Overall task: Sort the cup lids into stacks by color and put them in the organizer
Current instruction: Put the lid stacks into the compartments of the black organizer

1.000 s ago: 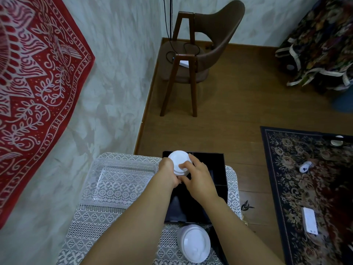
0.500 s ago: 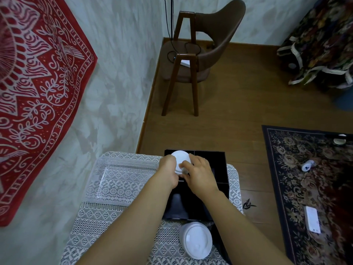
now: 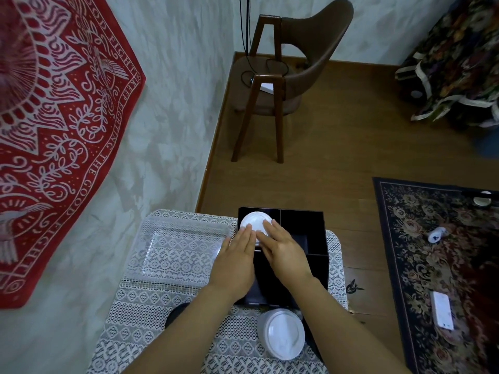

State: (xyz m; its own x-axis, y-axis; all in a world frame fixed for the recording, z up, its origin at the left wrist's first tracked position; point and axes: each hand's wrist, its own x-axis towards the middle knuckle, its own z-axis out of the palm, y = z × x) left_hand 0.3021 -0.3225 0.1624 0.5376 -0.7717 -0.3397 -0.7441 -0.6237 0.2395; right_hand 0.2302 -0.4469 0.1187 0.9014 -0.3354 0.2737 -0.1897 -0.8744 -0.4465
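A lace tablecloth (image 3: 151, 314) is spread over the table, and a clear plastic tray (image 3: 178, 249) is set near its far left corner. A red tapestry (image 3: 54, 125) with white lettering is hung on the left wall. A brown wooden chair (image 3: 286, 76) is placed in the far corner of the wooden floor (black cables are draped over its seat). A dark floral rug (image 3: 437, 265) is laid along the floor's right edge, with a flat white box (image 3: 442, 310) and a small white bottle (image 3: 436, 234) lying on it.
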